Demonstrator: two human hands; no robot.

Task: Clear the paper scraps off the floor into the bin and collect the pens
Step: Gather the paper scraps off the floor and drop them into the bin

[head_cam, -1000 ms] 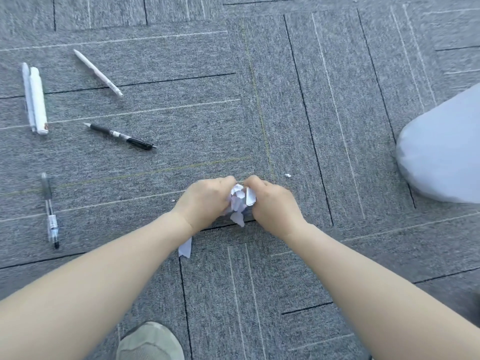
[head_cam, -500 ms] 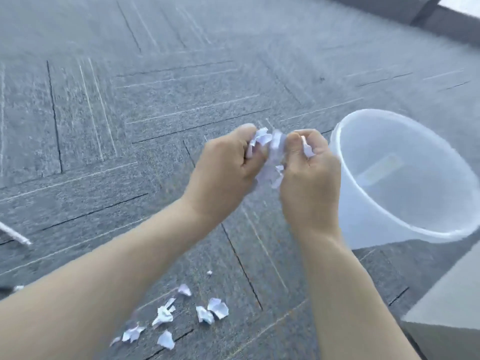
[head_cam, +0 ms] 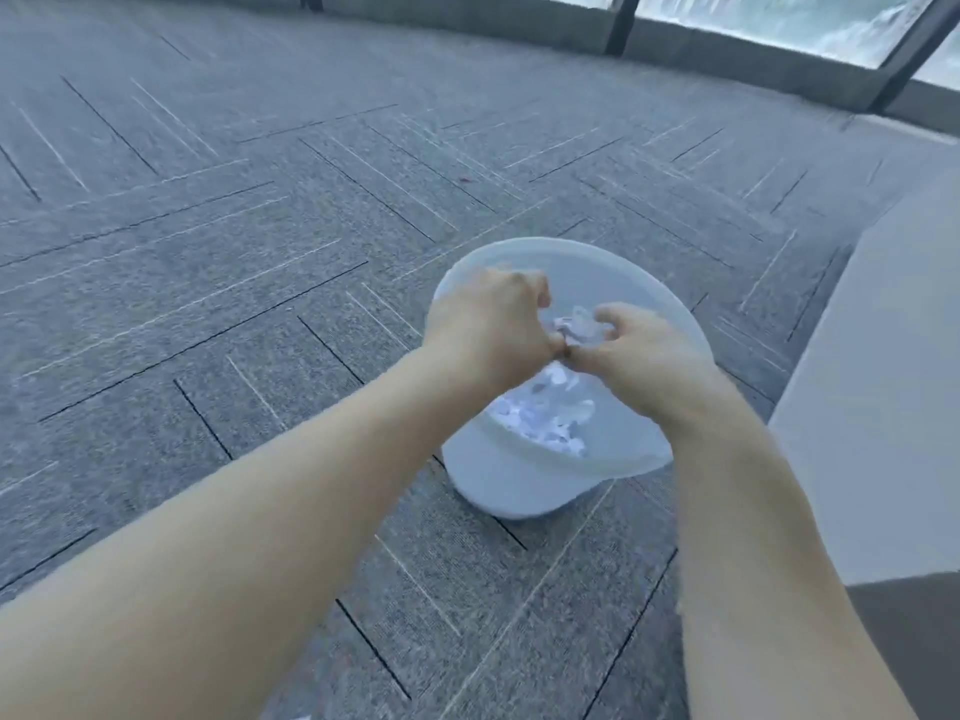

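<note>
1. Holding both hands over the bin [head_cam: 524, 485], I am watching the left hand [head_cam: 488, 330] and right hand [head_cam: 639, 356] meet thumb to thumb above its open mouth.
2. The fingers of both hands are curling loosely around a small clump of scraps [head_cam: 574, 324]; they are neither shut tight nor spread, and I judge they are starting to part.
3. More paper [head_cam: 540, 413] is already lying at the bottom of the bin, so part of the clearing is done.
4. No pens are showing here, so I cannot tell from this view where they are; collecting them looks still to do.
5. Compared with half a second ago, the hands are now sitting right over the bin rather than beside it, and the dropped bits on the carpet [head_cam: 208, 252] near my arm are no longer in view.
6. A second ago the hands were gathering paper down on the floor, with pens lying to the left.
</note>
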